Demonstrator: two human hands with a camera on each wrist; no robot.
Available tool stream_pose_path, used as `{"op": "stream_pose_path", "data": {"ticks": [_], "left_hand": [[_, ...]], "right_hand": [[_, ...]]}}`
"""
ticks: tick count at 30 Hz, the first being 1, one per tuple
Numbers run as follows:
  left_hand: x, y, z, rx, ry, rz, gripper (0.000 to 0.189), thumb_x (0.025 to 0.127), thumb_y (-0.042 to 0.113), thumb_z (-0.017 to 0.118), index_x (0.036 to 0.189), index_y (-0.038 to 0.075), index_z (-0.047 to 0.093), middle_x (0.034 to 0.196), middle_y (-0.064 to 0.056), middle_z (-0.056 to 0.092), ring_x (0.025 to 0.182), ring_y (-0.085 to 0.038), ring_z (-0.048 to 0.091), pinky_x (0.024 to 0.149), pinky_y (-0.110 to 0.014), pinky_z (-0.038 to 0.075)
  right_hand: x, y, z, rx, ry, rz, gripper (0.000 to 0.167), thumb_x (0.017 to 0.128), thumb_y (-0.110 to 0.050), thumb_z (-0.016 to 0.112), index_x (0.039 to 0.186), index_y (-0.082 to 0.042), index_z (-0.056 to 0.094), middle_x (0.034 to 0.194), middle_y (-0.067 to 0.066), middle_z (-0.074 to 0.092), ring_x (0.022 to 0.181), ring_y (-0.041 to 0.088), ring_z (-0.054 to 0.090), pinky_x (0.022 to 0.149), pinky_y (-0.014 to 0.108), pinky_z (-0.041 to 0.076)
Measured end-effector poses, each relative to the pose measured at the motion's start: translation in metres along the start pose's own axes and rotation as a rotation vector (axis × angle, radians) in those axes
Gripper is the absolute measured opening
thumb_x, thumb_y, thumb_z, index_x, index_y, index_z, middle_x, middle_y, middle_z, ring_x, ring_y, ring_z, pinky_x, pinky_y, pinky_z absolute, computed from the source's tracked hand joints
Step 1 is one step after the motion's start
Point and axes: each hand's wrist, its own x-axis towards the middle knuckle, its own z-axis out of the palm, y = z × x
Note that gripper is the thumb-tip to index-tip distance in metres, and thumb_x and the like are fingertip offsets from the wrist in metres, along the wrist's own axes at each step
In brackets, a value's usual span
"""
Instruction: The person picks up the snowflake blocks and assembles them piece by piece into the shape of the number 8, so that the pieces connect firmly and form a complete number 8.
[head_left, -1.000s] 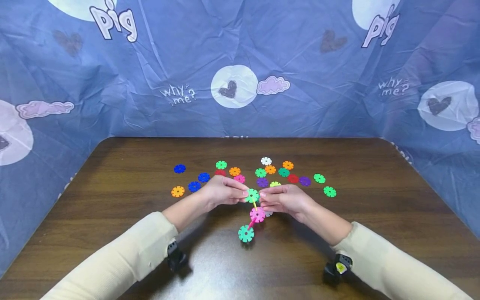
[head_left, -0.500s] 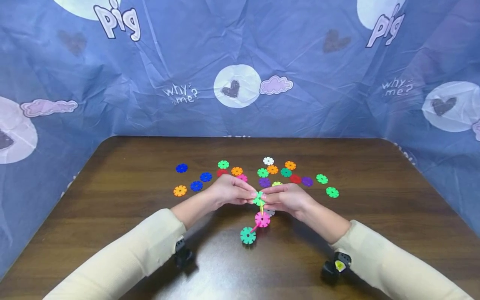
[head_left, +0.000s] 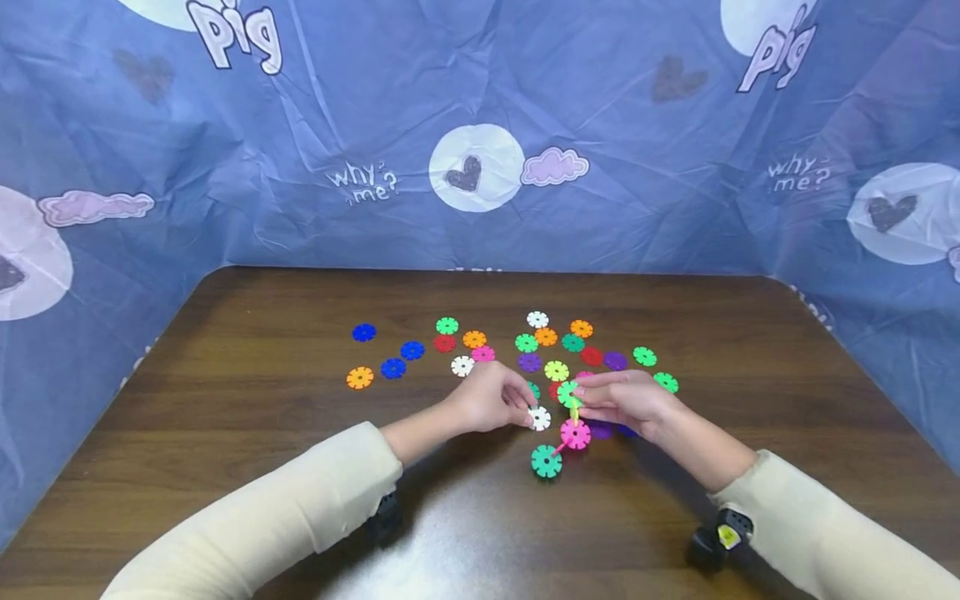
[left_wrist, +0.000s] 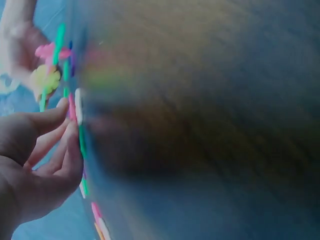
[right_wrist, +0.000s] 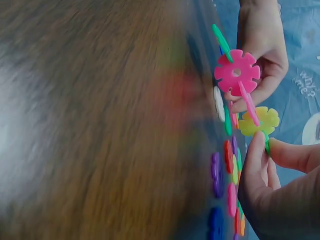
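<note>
Disc chain [head_left: 575,434]: held above the tabletop [head_left: 247,350], the right hand's [head_left: 628,402] fingers pinching its green end disc [head_left: 566,394], presumably to leave the rest free.
Left hand [head_left: 489,402]: fingers curved, tips slightly parted, right at a white disc [head_left: 542,419].
Loose discs [head_left: 546,337]: flat beyond, probably spread for easy picking.

The right hand [head_left: 630,402] pinches a light green disc [head_left: 567,395], linked to a yellow disc [head_left: 575,412], pink disc [head_left: 576,434] and teal disc [head_left: 546,462]. The left hand [head_left: 491,400] is at a white disc [head_left: 541,419]'s edge. Loose coloured discs [head_left: 363,332] lie across the brown surface [head_left: 225,400] before a blue cloth [head_left: 375,100].
</note>
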Motion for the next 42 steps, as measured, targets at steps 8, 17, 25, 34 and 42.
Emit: {"op": "stream_pose_path", "data": {"ticks": [8, 17, 25, 34, 42], "left_hand": [[0.002, 0.008, 0.007, 0.369, -0.055, 0.169, 0.022, 0.081, 0.015, 0.078, 0.100, 0.006, 0.074, 0.090, -0.007, 0.067, 0.082, -0.014, 0.056, 0.070, -0.019, 0.048], [0.003, 0.008, 0.006, 0.299, -0.026, 0.165, 0.026, 0.074, 0.013, 0.083, 0.090, 0.004, 0.064, 0.088, -0.008, 0.067, 0.083, -0.016, 0.060, 0.074, -0.022, 0.051], [0.000, -0.002, -0.002, 0.073, 0.064, 0.166, 0.015, 0.076, 0.003, 0.079, 0.085, 0.001, 0.067, 0.080, -0.012, 0.074, 0.075, -0.018, 0.071, 0.070, -0.019, 0.056], [-0.003, -0.007, -0.020, 0.047, 0.171, 0.198, 0.012, 0.078, 0.004, 0.077, 0.089, 0.000, 0.074, 0.082, -0.011, 0.075, 0.074, -0.015, 0.072, 0.068, -0.017, 0.056], [-0.008, -0.010, -0.027, 0.058, 0.192, 0.206, 0.010, 0.079, 0.008, 0.077, 0.088, 0.002, 0.074, 0.080, -0.009, 0.076, 0.074, -0.015, 0.072, 0.070, -0.018, 0.056]], "right_hand": [[-0.002, 0.000, -0.008, 0.006, -0.008, 0.027, 0.055, 0.093, -0.007, 0.061, 0.137, 0.016, 0.039, 0.082, -0.006, 0.069, 0.075, 0.004, 0.070, 0.076, 0.021, 0.058], [-0.003, 0.003, -0.005, 0.026, -0.029, 0.017, 0.055, 0.093, -0.007, 0.061, 0.137, 0.017, 0.038, 0.085, -0.006, 0.070, 0.075, 0.004, 0.070, 0.077, 0.022, 0.058], [-0.003, 0.003, 0.001, -0.001, -0.031, 0.011, 0.053, 0.092, -0.008, 0.062, 0.135, 0.016, 0.042, 0.084, -0.007, 0.070, 0.075, 0.004, 0.069, 0.077, 0.022, 0.058], [0.003, -0.002, 0.019, -0.074, -0.057, -0.028, 0.045, 0.092, -0.005, 0.061, 0.128, 0.018, 0.049, 0.082, -0.005, 0.068, 0.073, 0.003, 0.067, 0.076, 0.024, 0.059], [0.008, -0.005, 0.034, -0.085, -0.074, -0.034, 0.043, 0.090, -0.003, 0.062, 0.127, 0.017, 0.051, 0.082, -0.001, 0.069, 0.071, 0.006, 0.068, 0.075, 0.024, 0.059]]}}
